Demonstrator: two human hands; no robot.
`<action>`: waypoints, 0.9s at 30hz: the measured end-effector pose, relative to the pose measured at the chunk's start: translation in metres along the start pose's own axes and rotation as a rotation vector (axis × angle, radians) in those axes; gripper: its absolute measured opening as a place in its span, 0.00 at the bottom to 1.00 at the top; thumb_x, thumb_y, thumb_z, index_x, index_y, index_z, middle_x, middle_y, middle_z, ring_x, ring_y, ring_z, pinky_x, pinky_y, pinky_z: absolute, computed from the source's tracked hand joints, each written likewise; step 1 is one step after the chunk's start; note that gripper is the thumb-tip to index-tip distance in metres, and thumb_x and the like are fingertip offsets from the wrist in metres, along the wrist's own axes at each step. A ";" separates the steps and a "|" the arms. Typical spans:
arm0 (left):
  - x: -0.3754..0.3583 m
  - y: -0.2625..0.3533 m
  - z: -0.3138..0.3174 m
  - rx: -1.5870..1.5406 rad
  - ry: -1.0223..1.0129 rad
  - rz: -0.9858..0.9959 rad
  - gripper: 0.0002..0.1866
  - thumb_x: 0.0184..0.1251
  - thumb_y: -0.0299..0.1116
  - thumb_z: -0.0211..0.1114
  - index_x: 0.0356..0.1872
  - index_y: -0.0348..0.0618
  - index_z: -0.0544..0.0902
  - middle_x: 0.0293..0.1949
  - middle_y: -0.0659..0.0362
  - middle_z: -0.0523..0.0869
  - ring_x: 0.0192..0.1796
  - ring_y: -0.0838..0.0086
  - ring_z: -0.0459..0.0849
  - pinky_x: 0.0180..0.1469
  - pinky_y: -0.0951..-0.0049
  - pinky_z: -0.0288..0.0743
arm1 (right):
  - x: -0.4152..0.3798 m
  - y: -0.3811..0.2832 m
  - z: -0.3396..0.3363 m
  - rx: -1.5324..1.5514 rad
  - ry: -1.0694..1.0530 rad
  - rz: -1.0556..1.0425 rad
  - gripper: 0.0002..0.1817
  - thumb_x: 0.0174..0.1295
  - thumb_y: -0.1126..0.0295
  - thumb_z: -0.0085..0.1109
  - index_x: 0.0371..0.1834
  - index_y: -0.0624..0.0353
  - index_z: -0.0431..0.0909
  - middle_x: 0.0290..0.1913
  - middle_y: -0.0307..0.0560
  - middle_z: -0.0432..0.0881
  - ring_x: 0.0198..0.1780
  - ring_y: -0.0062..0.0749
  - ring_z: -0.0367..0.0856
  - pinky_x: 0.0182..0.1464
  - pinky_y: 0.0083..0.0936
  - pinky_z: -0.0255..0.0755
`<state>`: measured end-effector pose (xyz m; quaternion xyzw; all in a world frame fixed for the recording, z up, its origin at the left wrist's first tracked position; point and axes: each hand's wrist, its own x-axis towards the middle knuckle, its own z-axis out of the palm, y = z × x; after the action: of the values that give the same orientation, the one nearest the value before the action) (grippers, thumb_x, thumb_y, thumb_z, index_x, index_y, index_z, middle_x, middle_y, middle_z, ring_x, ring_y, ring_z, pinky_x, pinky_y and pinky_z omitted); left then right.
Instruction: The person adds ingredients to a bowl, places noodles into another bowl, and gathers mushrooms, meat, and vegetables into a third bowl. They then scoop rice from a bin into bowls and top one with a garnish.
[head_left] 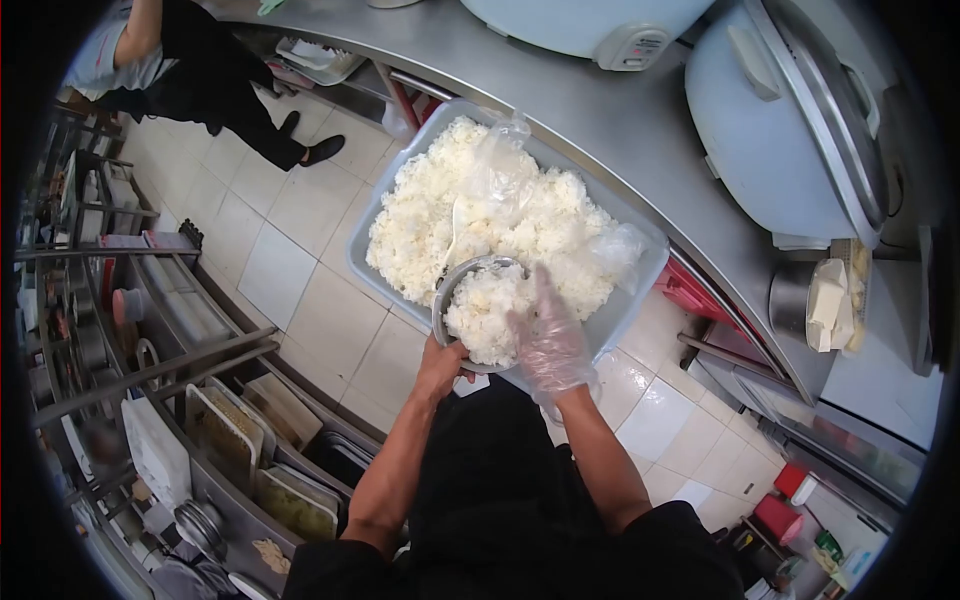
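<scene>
A round metal bowl [442, 318] heaped with white rice [488, 312] is tilted at the near edge of a large bluish-grey plastic tub [357, 250]. My bare left hand [440, 366] grips the bowl's lower left rim. In a clear plastic glove, my right hand [552, 345] lies against the right side of the heap, its fingers stretched and apart. More cooked rice [425, 205] fills the tub behind the bowl. Crumpled clear plastic [503, 165] rests on that rice, and a pale utensil handle [452, 235] sticks out just behind the bowl.
A steel counter [560, 95] runs behind the tub, carrying large rice cookers [790, 130] and a metal pot [790, 298]. At the left are a steel station [200, 480] and food trays [228, 432]. Another person [210, 75] stands at the upper left on the tiled floor [275, 260].
</scene>
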<state>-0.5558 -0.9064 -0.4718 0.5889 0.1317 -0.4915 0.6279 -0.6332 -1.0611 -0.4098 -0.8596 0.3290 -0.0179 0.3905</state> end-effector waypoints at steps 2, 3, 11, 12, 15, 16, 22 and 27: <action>-0.004 0.005 -0.004 0.047 -0.054 -0.001 0.23 0.52 0.20 0.54 0.53 0.28 0.64 0.31 0.46 0.81 0.21 0.64 0.81 0.12 0.72 0.71 | 0.001 -0.005 -0.014 0.156 0.084 -0.001 0.38 0.60 0.56 0.55 0.68 0.63 0.53 0.64 0.63 0.62 0.60 0.56 0.68 0.62 0.37 0.62; -0.004 0.007 -0.004 0.042 -0.052 0.001 0.23 0.52 0.20 0.54 0.53 0.28 0.64 0.31 0.46 0.81 0.21 0.64 0.81 0.12 0.72 0.71 | 0.006 -0.010 -0.021 0.014 0.061 -0.037 0.37 0.62 0.57 0.52 0.69 0.64 0.51 0.66 0.62 0.60 0.62 0.55 0.65 0.64 0.38 0.59; -0.020 0.015 0.016 0.224 -0.025 0.039 0.19 0.57 0.23 0.55 0.50 0.29 0.68 0.30 0.48 0.81 0.18 0.67 0.80 0.11 0.75 0.70 | 0.011 -0.004 0.036 -0.315 0.069 -0.280 0.26 0.69 0.60 0.39 0.67 0.62 0.59 0.67 0.55 0.61 0.69 0.45 0.57 0.67 0.36 0.54; -0.020 0.014 0.015 0.228 -0.036 0.036 0.19 0.57 0.23 0.55 0.50 0.29 0.68 0.30 0.48 0.81 0.18 0.67 0.80 0.11 0.75 0.70 | 0.015 0.002 0.038 -0.318 0.075 -0.271 0.26 0.69 0.60 0.39 0.67 0.62 0.59 0.67 0.55 0.61 0.69 0.45 0.57 0.67 0.36 0.54; -0.018 0.006 -0.003 0.153 0.017 0.012 0.18 0.59 0.25 0.57 0.50 0.31 0.69 0.28 0.50 0.82 0.19 0.68 0.80 0.12 0.75 0.70 | 0.024 0.002 0.028 0.900 -0.174 0.038 0.15 0.64 0.66 0.53 0.52 0.58 0.77 0.51 0.55 0.78 0.56 0.42 0.74 0.58 0.31 0.65; -0.018 0.007 -0.011 0.158 0.015 0.008 0.18 0.59 0.25 0.57 0.50 0.31 0.69 0.28 0.50 0.82 0.19 0.68 0.80 0.12 0.75 0.70 | 0.028 0.016 0.026 0.904 -0.169 0.043 0.15 0.64 0.66 0.53 0.52 0.58 0.77 0.51 0.55 0.78 0.56 0.42 0.74 0.58 0.31 0.65; -0.031 0.017 -0.042 0.060 0.042 0.032 0.12 0.61 0.26 0.55 0.45 0.33 0.73 0.26 0.51 0.82 0.19 0.69 0.81 0.13 0.76 0.70 | 0.037 0.075 0.033 0.277 0.238 0.057 0.32 0.46 0.60 0.69 0.56 0.57 0.74 0.63 0.55 0.65 0.66 0.46 0.60 0.66 0.36 0.58; -0.034 0.019 -0.056 0.042 0.129 0.045 0.13 0.60 0.23 0.52 0.46 0.30 0.72 0.26 0.49 0.82 0.19 0.67 0.81 0.14 0.74 0.71 | 0.065 0.086 0.097 -0.256 0.427 0.055 0.31 0.37 0.62 0.72 0.50 0.53 0.77 0.67 0.63 0.57 0.65 0.59 0.57 0.58 0.41 0.67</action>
<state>-0.5343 -0.8455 -0.4500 0.6351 0.1485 -0.4408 0.6166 -0.6019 -1.0755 -0.5503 -0.8694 0.4271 -0.1466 0.2005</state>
